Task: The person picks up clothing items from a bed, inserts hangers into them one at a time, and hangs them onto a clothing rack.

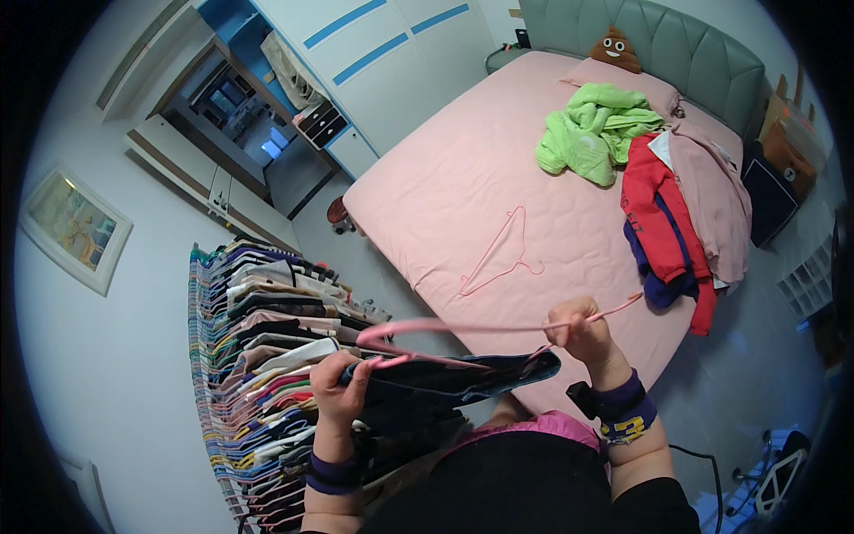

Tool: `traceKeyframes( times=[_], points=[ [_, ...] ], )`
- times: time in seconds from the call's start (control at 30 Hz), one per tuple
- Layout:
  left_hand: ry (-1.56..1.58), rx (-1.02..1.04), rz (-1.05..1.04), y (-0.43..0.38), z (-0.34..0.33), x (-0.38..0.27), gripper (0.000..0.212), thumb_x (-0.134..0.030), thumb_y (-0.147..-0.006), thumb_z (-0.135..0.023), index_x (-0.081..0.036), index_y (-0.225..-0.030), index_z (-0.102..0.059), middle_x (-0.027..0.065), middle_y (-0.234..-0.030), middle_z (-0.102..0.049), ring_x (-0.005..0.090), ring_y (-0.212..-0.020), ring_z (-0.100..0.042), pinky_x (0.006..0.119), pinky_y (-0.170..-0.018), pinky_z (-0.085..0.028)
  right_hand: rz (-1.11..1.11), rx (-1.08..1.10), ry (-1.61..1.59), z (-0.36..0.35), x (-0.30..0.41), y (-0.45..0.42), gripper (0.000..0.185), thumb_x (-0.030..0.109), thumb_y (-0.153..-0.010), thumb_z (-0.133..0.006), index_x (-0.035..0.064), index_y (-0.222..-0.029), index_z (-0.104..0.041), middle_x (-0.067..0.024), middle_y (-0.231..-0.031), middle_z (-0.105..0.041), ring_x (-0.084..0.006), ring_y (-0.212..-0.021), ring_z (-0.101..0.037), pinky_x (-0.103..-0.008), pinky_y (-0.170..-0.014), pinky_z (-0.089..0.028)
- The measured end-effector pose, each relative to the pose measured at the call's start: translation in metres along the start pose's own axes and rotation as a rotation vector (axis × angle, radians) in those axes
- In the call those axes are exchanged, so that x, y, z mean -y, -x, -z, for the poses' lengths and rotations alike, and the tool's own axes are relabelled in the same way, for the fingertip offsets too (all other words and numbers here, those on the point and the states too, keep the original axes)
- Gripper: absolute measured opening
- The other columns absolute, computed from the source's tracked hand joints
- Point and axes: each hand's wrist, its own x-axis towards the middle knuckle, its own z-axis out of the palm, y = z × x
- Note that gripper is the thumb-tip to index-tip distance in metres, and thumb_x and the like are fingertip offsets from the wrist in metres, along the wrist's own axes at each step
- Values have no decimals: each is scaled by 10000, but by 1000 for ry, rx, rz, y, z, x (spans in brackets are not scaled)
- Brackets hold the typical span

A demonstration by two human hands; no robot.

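My left hand point(340, 387) grips the waistband end of a dark blue denim garment point(460, 387) together with one end of a pink clothes hanger point(467, 328). My right hand point(580, 330) is closed around the hanger's other end, above the far side of the garment's waistband. The garment hangs down in front of my body, and its lower part is dark and partly hidden. A second pink hanger point(493, 247) lies flat on the pink bedsheet point(427, 173) beyond my hands.
Many clothes on hangers fill a long rack point(200, 360) at my left. On the bed lie a bright green garment point(594, 133), a red garment point(657, 213), a pink garment point(710, 193) and a brown plush cushion point(614, 51). A black cable point(710, 460) runs at lower right.
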Motion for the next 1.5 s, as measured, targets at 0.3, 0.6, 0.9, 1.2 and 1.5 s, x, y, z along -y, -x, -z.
traceKeyframes(
  times=[0.3,0.6,0.9,1.2,1.5],
  points=[
    [38,-109,63,14,10,-5,178,-53,-860,-654,8,-723,-558,62,-594,-493,153,-518,-453,266,-514,-349,-469,17,399,15,-24,23,159,95,-872,-658,-2,-755,-703,-49,-741,-688,-102,-706,-626,-240,-654,-496],
    [51,-174,-58,24,9,0,161,-73,-882,-641,6,-771,-555,84,-628,-498,193,-543,-474,290,-524,-367,-546,65,549,1,-18,14,170,138,-873,-669,11,-768,-713,-23,-724,-683,-81,-697,-602,-243,-641,-480],
    [-106,-173,-217,20,7,-1,207,-182,-888,-661,-34,-768,-580,77,-678,-588,241,-664,-544,327,-620,-435,-525,120,676,-19,-14,-4,179,171,-863,-686,12,-796,-730,-61,-705,-692,-101,-663,-619,-269,-621,-493],
    [-131,-109,-206,21,-2,-5,201,-182,-867,-685,-35,-775,-581,80,-692,-607,257,-641,-544,329,-616,-452,-419,89,622,-40,-11,-25,154,121,-829,-723,-32,-845,-732,-76,-728,-708,-104,-666,-643,-233,-612,-507],
    [-309,-31,-370,18,-8,-10,424,-369,-713,-818,-71,-845,-546,73,-640,-535,251,-563,-532,339,-495,-420,-484,-49,483,-36,-26,-12,75,58,-793,-752,-10,-772,-728,-60,-706,-696,-85,-635,-617,-226,-575,-486]
  ],
)
